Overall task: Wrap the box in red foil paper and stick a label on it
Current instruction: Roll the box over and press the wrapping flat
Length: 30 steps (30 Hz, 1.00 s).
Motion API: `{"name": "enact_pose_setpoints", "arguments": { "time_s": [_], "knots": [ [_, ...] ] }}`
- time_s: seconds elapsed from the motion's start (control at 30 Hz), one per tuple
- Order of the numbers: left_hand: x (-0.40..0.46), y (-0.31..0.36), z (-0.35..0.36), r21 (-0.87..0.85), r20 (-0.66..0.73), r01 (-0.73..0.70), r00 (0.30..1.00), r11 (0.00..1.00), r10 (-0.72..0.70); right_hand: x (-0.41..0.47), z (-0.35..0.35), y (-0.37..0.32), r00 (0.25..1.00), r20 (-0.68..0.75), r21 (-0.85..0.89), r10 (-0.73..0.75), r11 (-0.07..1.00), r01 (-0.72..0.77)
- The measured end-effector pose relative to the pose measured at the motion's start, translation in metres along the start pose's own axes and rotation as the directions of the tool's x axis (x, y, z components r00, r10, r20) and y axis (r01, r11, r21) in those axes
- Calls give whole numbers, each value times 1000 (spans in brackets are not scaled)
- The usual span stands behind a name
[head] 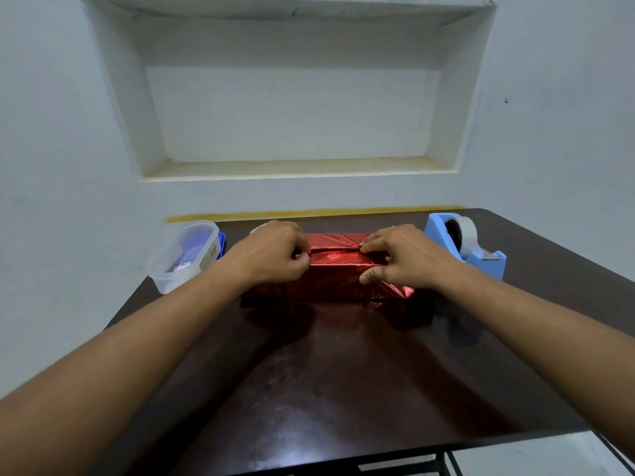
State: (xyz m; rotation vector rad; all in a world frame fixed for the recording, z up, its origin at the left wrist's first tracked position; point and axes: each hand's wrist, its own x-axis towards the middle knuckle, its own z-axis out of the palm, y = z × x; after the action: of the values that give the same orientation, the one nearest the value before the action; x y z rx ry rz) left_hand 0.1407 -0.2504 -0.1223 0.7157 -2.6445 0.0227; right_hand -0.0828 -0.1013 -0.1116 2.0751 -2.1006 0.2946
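Note:
The box, covered in shiny red foil paper [335, 269], lies lengthwise near the far middle of the dark table [343, 372]. A fold edge of the foil runs along its top. My left hand [271, 255] pinches the foil at the left end of that fold, fingers curled. My right hand [402, 257] pinches the fold at the right end, with its thumb pressing on the box's front face. The box's ends are partly hidden by my hands. No label is visible.
A blue tape dispenser [470, 245] with a white tape roll stands right of the box. A clear plastic container [185, 255] sits at the table's left edge, a blue lid behind it. A white wall with a recessed niche rises beyond the table.

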Motion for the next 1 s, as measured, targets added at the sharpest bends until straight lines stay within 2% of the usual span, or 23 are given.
{"name": "enact_pose_setpoints", "arguments": {
  "time_s": [0.1, 0.23, 0.33, 0.53, 0.73, 1.0],
  "knots": [
    [-3, 5, -7, 71, 63, -10, 998, 997, 6, 1, 2, 1, 1000, -1, 6, -6, 1000, 6],
    [-2, 15, -9, 45, 122, -38, 992, 998, 32, 3, 3, 0, 1000, -11, 7, -8, 1000, 8],
    [7, 25, -7, 99, 165, -77, 985, 992, 60, 4, 3, 0, 1000, -10, 3, -10, 1000, 10],
    [16, 23, -4, 179, 197, -80, 979, 981, 44, 1, 4, 7, 1000, 13, 44, -27, 999, 26],
    [13, 17, -6, 188, 204, -91, 978, 978, 51, 0, -6, 25, 995, 102, -81, -2, 997, 10],
    [12, 14, -2, 167, 182, -95, 981, 981, 64, -5, 1, 35, 1000, 4, -149, -26, 988, 27]
  ]
}}
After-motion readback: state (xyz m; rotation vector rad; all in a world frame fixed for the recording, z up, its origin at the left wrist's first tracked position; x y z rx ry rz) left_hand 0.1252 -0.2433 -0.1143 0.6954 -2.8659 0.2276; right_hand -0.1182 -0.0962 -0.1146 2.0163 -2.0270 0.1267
